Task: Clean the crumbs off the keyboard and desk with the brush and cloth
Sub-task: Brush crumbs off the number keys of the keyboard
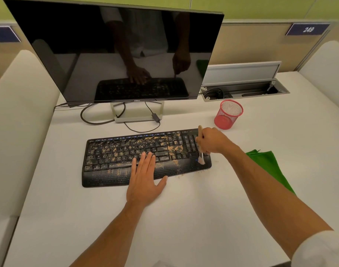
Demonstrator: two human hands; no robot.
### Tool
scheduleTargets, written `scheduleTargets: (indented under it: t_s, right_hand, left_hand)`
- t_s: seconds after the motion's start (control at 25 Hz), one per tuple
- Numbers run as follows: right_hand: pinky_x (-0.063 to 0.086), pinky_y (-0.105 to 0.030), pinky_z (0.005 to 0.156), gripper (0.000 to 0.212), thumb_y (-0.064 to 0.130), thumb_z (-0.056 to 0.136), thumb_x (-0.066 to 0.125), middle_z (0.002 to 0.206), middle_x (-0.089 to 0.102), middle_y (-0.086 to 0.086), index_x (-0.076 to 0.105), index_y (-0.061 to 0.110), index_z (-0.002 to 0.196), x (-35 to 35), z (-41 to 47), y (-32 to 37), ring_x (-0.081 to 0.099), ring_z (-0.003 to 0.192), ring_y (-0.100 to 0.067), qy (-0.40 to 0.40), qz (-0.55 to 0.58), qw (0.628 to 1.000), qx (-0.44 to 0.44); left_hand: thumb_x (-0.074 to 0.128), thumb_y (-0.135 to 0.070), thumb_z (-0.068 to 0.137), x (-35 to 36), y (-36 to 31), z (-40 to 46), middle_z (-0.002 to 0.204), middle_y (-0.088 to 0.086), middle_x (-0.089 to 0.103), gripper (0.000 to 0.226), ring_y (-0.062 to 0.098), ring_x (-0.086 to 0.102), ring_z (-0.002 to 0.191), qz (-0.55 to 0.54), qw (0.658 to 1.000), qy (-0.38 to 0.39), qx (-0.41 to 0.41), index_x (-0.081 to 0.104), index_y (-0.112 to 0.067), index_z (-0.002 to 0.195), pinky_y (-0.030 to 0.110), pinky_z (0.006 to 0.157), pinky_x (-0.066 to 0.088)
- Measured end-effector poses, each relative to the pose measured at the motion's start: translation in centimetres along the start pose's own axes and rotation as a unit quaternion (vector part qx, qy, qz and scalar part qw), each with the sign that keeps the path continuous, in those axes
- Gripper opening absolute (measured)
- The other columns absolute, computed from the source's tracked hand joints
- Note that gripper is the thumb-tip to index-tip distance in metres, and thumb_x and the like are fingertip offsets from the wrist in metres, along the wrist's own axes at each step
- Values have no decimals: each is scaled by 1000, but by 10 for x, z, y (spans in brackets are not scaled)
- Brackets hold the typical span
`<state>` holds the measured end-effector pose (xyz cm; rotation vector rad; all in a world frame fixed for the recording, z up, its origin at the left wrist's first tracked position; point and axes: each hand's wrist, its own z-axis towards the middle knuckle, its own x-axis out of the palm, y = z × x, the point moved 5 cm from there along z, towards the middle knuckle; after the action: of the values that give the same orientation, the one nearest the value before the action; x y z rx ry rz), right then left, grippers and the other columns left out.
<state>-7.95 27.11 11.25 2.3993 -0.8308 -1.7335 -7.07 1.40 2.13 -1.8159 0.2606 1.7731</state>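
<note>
A black keyboard [111,157] lies on the white desk [184,218], strewn with tan crumbs [172,149] over its keys and palm rest. My left hand [145,178] rests flat on the palm rest and lower keys, fingers straight. My right hand [212,140] grips a small wooden-handled brush [201,158] over the number pad, bristles down at the keyboard's right front corner. A few crumbs lie on the desk by that corner. A green cloth [268,166] lies on the desk to the right, partly hidden behind my right forearm.
A dark monitor [114,53] on a stand rises behind the keyboard, with cables looping on the desk. A red mesh pen cup [228,114] stands just behind my right hand. An open cable hatch [243,89] sits at the back right. White partitions flank the desk.
</note>
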Motion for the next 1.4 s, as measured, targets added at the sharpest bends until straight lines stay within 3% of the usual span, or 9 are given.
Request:
scheduleTargets:
  t_s: [0.12,0.28,0.36,0.56,0.72,0.88,1.12,1.24,1.4]
  right_hand:
    - [45,-22,46,34,16,99,47,64,72,-8,68,-1,79,5,-3,-11,64,49,-17,25,81,995,58]
    - [59,-40,65,38,24,101,43,74,70,-14,64,0,80,-15,2,-11,68,68,-30,-157,112,980,44]
    - [59,-42,68,42,29,103,39,73,70,-12,63,4,78,-13,0,-9,68,68,-28,-189,121,974,22]
    - [58,-32,67,38,27,106,39,73,72,-4,65,10,84,3,-3,1,70,68,-20,-204,206,957,-32]
    - [54,-33,64,30,24,103,41,73,71,-5,63,11,86,5,2,17,68,68,-22,-221,179,957,-52]
    - [53,-38,63,54,28,105,29,58,63,-9,60,5,68,14,2,23,60,57,-27,-192,119,974,-37]
    - [53,-37,66,36,17,94,46,67,66,-15,61,0,66,21,-7,16,64,67,-32,-62,41,997,-7]
    - [58,-42,68,53,38,97,30,64,66,-10,60,6,68,11,-8,15,64,62,-29,-161,104,981,-3]
    - [53,-30,65,58,30,107,26,59,65,-5,63,6,71,2,-7,16,62,57,-20,-228,129,965,-29]
  left_hand:
    - [31,-66,94,0,-1,0,165,0,9,83,13,-10,151,-6,1000,-5,1,16,-14,157,44,123,-5]
    - [33,-65,94,1,0,0,164,1,14,83,14,-5,152,-9,1000,-12,2,19,-12,156,45,123,-3]
    - [32,-66,94,1,0,0,165,1,12,83,14,-6,152,-7,1000,-8,1,18,-13,157,46,123,-3]
    - [28,-67,94,1,0,0,165,-1,7,84,12,-11,151,-1,1000,4,-1,13,-15,157,45,123,-4]
    - [28,-67,93,1,0,1,165,-1,8,84,12,-10,151,-2,1000,3,-2,14,-14,157,46,123,-3]
    - [30,-66,93,1,0,1,165,0,10,84,13,-9,152,-7,1000,0,-4,16,-14,157,45,123,-3]
    - [29,-67,93,1,1,0,165,0,8,84,13,-10,151,-6,1000,1,-2,14,-14,157,46,123,-3]
    - [31,-66,93,1,0,0,165,0,12,84,13,-7,152,-14,1000,-5,-2,17,-14,157,46,123,-2]
    - [28,-67,93,1,1,0,165,-1,8,84,13,-10,152,-7,1000,5,-3,14,-15,158,45,123,-3]
